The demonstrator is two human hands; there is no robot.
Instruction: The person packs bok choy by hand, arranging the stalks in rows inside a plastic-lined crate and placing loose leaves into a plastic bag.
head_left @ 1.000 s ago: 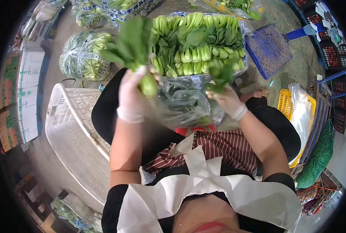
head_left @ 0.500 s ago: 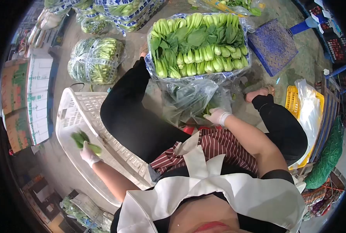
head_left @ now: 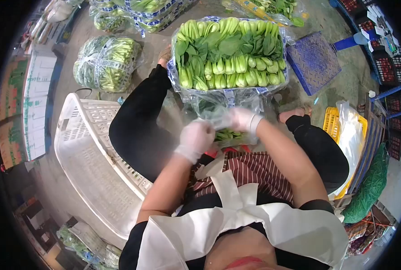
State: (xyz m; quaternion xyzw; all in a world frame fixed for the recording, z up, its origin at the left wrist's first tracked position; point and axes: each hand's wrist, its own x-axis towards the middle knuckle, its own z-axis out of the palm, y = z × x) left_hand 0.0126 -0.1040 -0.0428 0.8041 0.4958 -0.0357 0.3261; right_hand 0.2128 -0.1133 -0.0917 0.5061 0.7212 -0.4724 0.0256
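Observation:
My left hand (head_left: 196, 138), in a thin white glove, is closed on the near left edge of a clear plastic bag (head_left: 216, 118). My right hand (head_left: 244, 120), gloved too, grips the same bag's film a little farther right. The film between the hands is bunched and slightly blurred. Below them, green stalks (head_left: 229, 134) show at the bag's near side. Just beyond stands a plastic-lined crate of bok choy (head_left: 229, 54), stacked in rows with pale stems outward and dark leaves in the middle.
At my left stands a white plastic basket (head_left: 103, 155), tilted in view. A wrapped bale of greens (head_left: 107, 64) lies behind it. The blue platform scale (head_left: 314, 63) is right of the crate. A yellow crate (head_left: 331, 121) holds plastic bags, beside a green net roll (head_left: 371, 186).
My left hand has moved from over the white basket, where it held a bok choy, to the plastic bag. That bok choy is out of sight. My right hand has shifted slightly up and left.

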